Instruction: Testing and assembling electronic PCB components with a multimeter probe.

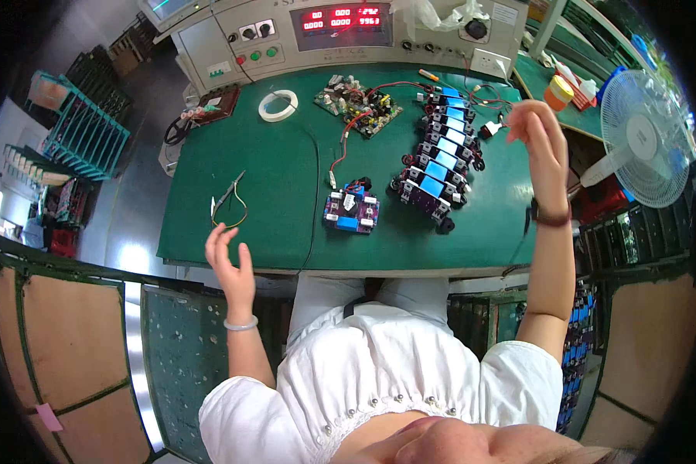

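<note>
My left hand [232,267] is over the near left edge of the green bench, fingers apart and holding nothing. Just beyond its fingertips lies a thin probe [226,193] with a looped yellowish wire. My right hand [543,143] is raised at the right side of the bench, fingers loosely bent, with nothing visible in it. Beside it is a small white plug [490,129]. A row of circuit boards with blue parts [446,145] stands left of that hand. A single purple circuit board [351,211] lies near the middle, a red lead running toward it.
A larger populated circuit board [357,105] and a white ring of wire [278,106] lie farther back. Behind them stands a test console [342,28] with red digits. At right are a white fan [643,139] and an orange jar [558,92]. An orange marker [428,75] lies near the console.
</note>
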A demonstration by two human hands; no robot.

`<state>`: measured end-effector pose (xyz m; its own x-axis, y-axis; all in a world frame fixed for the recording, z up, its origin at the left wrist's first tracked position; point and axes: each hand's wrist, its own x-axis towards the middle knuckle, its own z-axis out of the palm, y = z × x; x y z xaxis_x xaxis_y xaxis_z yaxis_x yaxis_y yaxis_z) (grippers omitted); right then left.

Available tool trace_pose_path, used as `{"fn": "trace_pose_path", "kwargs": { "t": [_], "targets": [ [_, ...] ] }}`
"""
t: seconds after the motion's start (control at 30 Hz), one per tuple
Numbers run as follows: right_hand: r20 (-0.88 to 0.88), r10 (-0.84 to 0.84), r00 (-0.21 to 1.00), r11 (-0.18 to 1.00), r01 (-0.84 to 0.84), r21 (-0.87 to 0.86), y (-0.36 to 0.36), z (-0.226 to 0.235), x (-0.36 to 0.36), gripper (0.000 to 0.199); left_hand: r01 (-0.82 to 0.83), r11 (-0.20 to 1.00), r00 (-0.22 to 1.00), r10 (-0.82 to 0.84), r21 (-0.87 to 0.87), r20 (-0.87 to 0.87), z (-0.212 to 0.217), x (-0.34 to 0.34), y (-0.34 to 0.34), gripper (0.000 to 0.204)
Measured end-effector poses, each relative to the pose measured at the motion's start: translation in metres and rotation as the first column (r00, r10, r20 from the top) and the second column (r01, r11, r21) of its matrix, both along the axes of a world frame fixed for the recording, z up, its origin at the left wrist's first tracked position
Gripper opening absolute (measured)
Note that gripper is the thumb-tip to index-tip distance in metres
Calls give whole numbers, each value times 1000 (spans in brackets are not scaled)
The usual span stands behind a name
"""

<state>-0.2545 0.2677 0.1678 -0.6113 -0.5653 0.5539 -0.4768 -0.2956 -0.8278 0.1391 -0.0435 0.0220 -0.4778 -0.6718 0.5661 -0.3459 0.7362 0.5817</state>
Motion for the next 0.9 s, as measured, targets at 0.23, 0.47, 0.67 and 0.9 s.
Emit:
{"fn": "trace_pose_path", "kwargs": {
  "t": [0.23,0.47,0.67,0.9],
  "targets": [
    [-55,815,577,423,-656,-625,38,52,195,28,319,946,944,-323,-66,-62,29,-24,61,26],
    [189,874,447,446,-585,-678,50,69,265,18,410,912,906,-411,-27,-99,6,-2,86,24],
    [184,881,436,454,-664,-594,70,61,281,21,354,935,934,-351,34,-66,-20,42,103,20],
    [236,786,572,608,-642,-467,69,59,305,8,550,799,813,-444,245,-377,1,51,117,19]
  ]
}}
